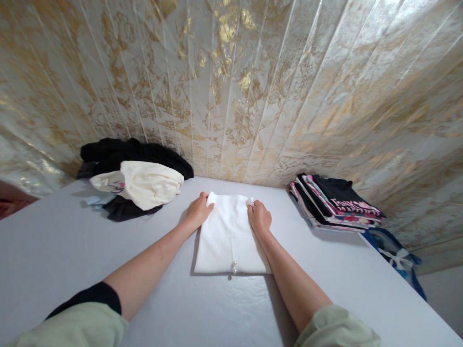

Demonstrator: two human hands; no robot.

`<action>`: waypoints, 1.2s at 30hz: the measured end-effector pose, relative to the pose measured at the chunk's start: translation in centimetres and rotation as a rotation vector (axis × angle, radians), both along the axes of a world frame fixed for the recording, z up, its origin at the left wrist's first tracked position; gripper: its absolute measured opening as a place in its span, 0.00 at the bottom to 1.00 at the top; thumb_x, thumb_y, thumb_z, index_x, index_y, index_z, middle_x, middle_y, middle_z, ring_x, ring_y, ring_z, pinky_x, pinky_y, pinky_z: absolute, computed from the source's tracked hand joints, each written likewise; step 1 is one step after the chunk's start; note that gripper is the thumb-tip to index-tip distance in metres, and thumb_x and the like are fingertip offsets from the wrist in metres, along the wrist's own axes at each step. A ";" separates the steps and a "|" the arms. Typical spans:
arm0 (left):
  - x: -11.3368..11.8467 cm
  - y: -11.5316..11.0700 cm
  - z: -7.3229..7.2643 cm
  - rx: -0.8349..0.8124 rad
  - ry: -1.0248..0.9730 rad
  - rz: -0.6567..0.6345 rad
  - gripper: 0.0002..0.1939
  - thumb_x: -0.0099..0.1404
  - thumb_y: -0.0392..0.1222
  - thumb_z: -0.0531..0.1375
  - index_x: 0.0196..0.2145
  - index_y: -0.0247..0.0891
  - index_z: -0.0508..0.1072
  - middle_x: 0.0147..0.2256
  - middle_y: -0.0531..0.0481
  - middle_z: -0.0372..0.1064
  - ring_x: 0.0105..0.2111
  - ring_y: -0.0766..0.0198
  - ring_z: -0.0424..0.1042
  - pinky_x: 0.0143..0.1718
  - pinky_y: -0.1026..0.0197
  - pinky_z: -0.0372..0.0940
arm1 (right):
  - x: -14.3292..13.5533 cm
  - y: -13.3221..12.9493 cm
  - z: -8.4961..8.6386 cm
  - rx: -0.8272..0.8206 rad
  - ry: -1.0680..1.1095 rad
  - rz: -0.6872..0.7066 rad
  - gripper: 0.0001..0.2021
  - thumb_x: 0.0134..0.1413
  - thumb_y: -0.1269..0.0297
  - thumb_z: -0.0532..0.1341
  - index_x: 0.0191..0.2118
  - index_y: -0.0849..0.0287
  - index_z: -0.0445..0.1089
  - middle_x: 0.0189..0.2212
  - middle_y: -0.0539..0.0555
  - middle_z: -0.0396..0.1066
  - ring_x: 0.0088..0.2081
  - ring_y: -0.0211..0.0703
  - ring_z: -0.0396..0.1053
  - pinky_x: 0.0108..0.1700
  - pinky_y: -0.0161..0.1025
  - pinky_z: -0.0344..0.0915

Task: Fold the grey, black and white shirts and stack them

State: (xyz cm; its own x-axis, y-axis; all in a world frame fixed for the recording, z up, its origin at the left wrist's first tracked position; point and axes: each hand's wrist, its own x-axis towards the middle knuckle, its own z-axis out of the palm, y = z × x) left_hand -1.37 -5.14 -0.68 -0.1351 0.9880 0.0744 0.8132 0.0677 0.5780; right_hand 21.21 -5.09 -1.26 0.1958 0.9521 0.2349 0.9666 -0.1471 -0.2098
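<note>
A white folded garment lies on the table in front of me, with small pearl-like beads at the middle of its near edge. My left hand pinches its far left corner between thumb and fingers. At the far right corner, my right hand grips the fabric, its fingers curled round a small bunched bit. The cloth lies mostly flat, with light wrinkles toward the far edge.
Back left on the white table is a loose heap of black clothes with a cream garment on it. A neat stack of folded clothes stands at the right. Beyond the right edge is a blue-trimmed bag. A gold-patterned wall covering rises behind.
</note>
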 end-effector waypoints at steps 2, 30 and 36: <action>0.0 0.0 0.0 -0.001 0.001 0.003 0.14 0.65 0.43 0.58 0.48 0.40 0.63 0.47 0.42 0.74 0.48 0.56 0.73 0.44 0.61 0.63 | 0.0 0.0 0.0 -0.001 0.002 -0.003 0.10 0.64 0.59 0.51 0.40 0.57 0.67 0.39 0.54 0.74 0.39 0.43 0.71 0.37 0.36 0.54; -0.1 -7.2 4.5 0.164 0.218 -0.280 0.24 0.66 0.51 0.55 0.59 0.49 0.61 0.60 0.46 0.62 0.60 0.52 0.60 0.61 0.54 0.51 | 1.0 -5.8 3.5 0.057 -0.055 0.434 0.23 0.64 0.59 0.52 0.62 0.61 0.58 0.59 0.62 0.62 0.58 0.49 0.61 0.56 0.42 0.57; 4.8 -3.8 6.2 0.083 0.231 -0.328 0.27 0.67 0.36 0.51 0.64 0.44 0.59 0.66 0.45 0.51 0.66 0.51 0.48 0.66 0.47 0.39 | -3.0 -3.0 5.9 -0.040 -0.107 0.454 0.27 0.63 0.65 0.53 0.66 0.65 0.53 0.65 0.63 0.54 0.65 0.51 0.53 0.63 0.49 0.51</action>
